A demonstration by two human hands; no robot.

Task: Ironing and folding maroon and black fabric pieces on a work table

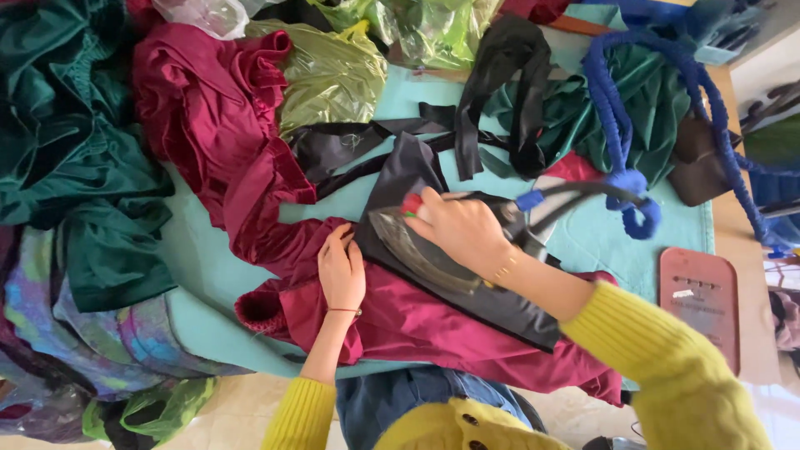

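Right hand point(460, 227) is closed around the handle of the iron point(417, 246), which rests on black cloth point(467, 287) near the desk's point(200, 275) front edge. Left hand point(340, 271) lies flat, fingers together and extended, pressing the maroon fabric point(433, 329) just beside the iron. Good practice: keep that fabric taut and fingers off the soleplate. Blue cord point(612, 125) trails toward the far right corner; green fabric point(75, 158) is heaped at the left edge.

One iron point(433, 250), two hands, perhaps three green bags.

Bright, even daylight; slight motion blur
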